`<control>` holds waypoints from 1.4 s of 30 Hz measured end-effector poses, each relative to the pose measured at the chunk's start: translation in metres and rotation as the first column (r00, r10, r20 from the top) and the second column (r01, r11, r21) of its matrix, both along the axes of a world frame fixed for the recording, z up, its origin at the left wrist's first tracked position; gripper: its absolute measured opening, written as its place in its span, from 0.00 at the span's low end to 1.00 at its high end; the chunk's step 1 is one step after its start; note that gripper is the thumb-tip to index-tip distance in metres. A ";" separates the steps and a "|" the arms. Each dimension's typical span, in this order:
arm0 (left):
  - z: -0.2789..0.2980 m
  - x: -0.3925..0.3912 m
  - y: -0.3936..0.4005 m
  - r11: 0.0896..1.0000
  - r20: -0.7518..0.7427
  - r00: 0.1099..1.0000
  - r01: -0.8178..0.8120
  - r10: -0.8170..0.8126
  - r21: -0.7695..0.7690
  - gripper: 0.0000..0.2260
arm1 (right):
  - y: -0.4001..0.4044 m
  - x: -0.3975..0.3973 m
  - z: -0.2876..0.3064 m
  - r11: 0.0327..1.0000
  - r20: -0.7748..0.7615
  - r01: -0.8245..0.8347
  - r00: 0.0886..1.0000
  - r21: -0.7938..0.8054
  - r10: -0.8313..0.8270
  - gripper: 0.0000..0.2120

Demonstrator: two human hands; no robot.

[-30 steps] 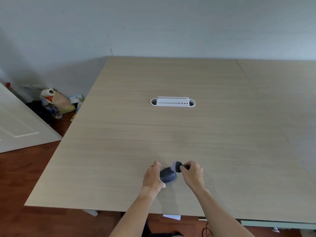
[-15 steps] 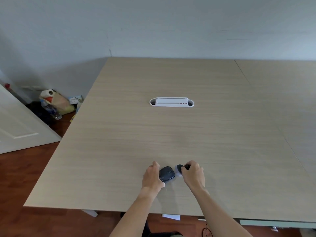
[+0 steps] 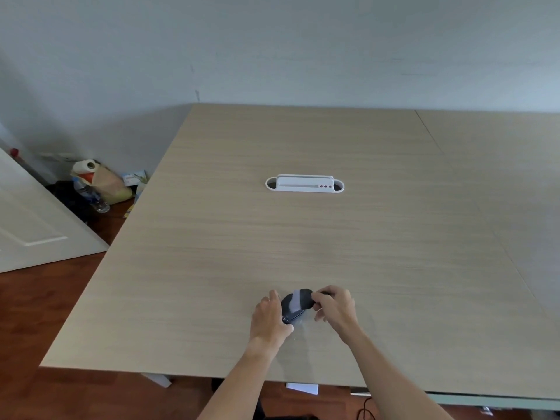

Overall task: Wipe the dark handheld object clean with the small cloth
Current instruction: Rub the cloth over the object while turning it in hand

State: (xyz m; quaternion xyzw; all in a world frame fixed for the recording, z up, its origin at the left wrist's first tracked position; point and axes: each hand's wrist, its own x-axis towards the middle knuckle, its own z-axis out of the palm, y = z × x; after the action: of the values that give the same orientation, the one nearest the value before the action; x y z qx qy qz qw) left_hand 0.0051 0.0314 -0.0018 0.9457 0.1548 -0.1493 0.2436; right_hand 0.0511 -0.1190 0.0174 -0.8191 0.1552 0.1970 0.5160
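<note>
At the far left of the frame a white door (image 3: 27,219) leans open over a red-brown floor (image 3: 45,313), and behind it, in the corner at mid-left, sits a heap of clutter: a paper roll (image 3: 88,166), a tan bag (image 3: 110,184) and a plastic bottle (image 3: 91,195). A pale wood table (image 3: 303,237) fills the middle and right of the frame under a grey wall (image 3: 272,47), with a white cable tray (image 3: 304,184) set into its top at centre. Low in the frame, just left of centre, the left hand (image 3: 268,319) is curled around the near and left side of a dark mouse (image 3: 291,309), thumb below and fingers on its far edge, holding it on or just above the tabletop; which of the two cannot be told. Across the top of the mouse lies a small cloth (image 3: 301,298), grey with a darker end. Just to the right, the right hand (image 3: 333,306) pinches that cloth between thumb and forefingers, the other fingers loosely bent, pressing it to the mouse's right end. Both bare forearms run down to the bottom edge. A white sheet (image 3: 303,388) and a black cable (image 3: 365,409) show on the floor under the table's near edge.
</note>
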 end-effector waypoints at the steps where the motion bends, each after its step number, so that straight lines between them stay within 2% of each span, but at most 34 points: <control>1: 0.000 0.000 0.000 1.000 0.002 1.000 0.005 -0.005 0.007 0.23 | 0.001 -0.001 0.000 0.999 -0.034 -0.046 0.998 0.011 0.046 0.05; 3: -0.001 -0.001 0.000 0.999 -0.001 1.000 0.029 -0.029 0.025 0.25 | 0.004 -0.001 -0.003 0.987 -0.004 -0.096 0.995 -0.126 0.096 0.05; 4: -0.001 -0.001 0.001 0.998 -0.004 0.999 0.046 -0.046 0.035 0.26 | 0.005 0.000 -0.004 0.974 0.038 -0.061 0.997 -0.219 0.071 0.05; 5: -0.002 -0.002 0.002 0.997 -0.004 0.998 0.065 -0.065 0.047 0.26 | 0.006 0.000 -0.003 0.972 0.076 -0.007 0.997 -0.235 0.026 0.05; 7: -0.004 -0.005 0.005 0.993 0.014 0.995 0.096 -0.097 0.068 0.28 | 0.006 0.004 0.000 0.996 0.063 0.024 0.998 -0.086 -0.018 0.05; 10: -0.005 -0.008 0.008 0.992 0.059 0.991 0.115 -0.118 0.051 0.27 | 0.006 0.004 0.002 0.989 -0.127 -0.102 0.985 0.107 0.116 0.05; 12: -0.005 -0.008 0.010 0.986 0.057 0.985 0.159 -0.162 0.048 0.27 | 0.007 0.001 -0.002 0.988 -0.106 -0.153 0.983 0.011 0.153 0.06; 14: -0.005 -0.008 0.010 0.979 0.028 0.980 0.195 -0.196 0.052 0.29 | 0.009 -0.003 -0.007 0.982 0.036 -0.027 0.999 -0.189 0.035 0.05; 16: -0.004 -0.007 0.010 0.981 0.015 0.982 0.188 -0.188 0.042 0.28 | 0.011 -0.006 -0.006 0.986 0.139 0.066 0.989 -0.150 -0.046 0.04; 20: -0.006 -0.006 0.008 0.989 0.022 0.988 0.150 -0.150 0.004 0.25 | 0.015 -0.010 -0.005 0.995 0.065 -0.101 0.993 0.007 0.100 0.03; 22: -0.007 -0.006 0.008 0.991 0.012 0.991 0.134 -0.134 -0.002 0.26 | 0.017 -0.013 -0.008 0.991 0.058 -0.109 0.992 -0.071 0.113 0.04; 24: -0.008 -0.006 0.007 0.991 -0.008 0.991 0.136 -0.136 -0.021 0.28 | 0.017 -0.014 -0.010 0.983 0.115 -0.009 0.993 -0.185 0.031 0.04; 26: -0.009 -0.005 0.008 0.989 -0.017 0.990 0.141 -0.142 -0.033 0.28 | 0.017 -0.013 -0.009 0.989 0.142 0.022 0.990 -0.146 -0.002 0.04; 29: -0.011 -0.005 0.009 0.990 -0.020 0.990 0.140 -0.141 -0.031 0.27 | 0.017 -0.012 -0.006 0.995 0.044 -0.101 0.994 -0.015 0.101 0.04; 31: -0.010 -0.005 0.007 0.991 -0.030 0.991 0.127 -0.128 -0.033 0.28 | 0.016 -0.015 -0.009 0.990 0.017 -0.122 0.992 -0.069 0.123 0.04; 33: -0.009 -0.004 0.006 0.992 -0.037 0.992 0.120 -0.121 -0.028 0.28 | 0.014 -0.017 -0.010 0.978 0.090 0.012 0.996 -0.207 0.007 0.04; 34: -0.009 -0.004 0.005 0.993 -0.041 0.992 0.118 -0.119 -0.029 0.28 | 0.014 -0.018 -0.011 0.973 0.132 0.073 0.990 -0.220 -0.044 0.04; 36: -0.009 -0.004 0.007 0.993 -0.047 0.992 0.112 -0.114 -0.031 0.30 | 0.014 -0.017 -0.011 0.985 0.152 0.075 0.987 -0.153 -0.052 0.03; 39: -0.008 -0.004 0.009 0.992 -0.038 0.991 0.128 -0.128 -0.012 0.32 | 0.014 -0.020 -0.012 0.997 0.081 0.000 0.997 -0.075 0.007 0.02; 42: -0.008 -0.005 0.010 0.974 -0.033 0.975 0.221 -0.220 0.045 0.34 | 0.011 -0.020 -0.014 0.984 0.127 0.087 0.990 -0.154 -0.068 0.02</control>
State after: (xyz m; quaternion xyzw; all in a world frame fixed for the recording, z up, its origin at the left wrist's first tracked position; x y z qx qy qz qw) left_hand 0.0003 0.0418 -0.0099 0.9605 0.0559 -0.1848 0.2003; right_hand 0.0311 -0.1085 0.0034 -0.8613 0.1706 0.1139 0.4648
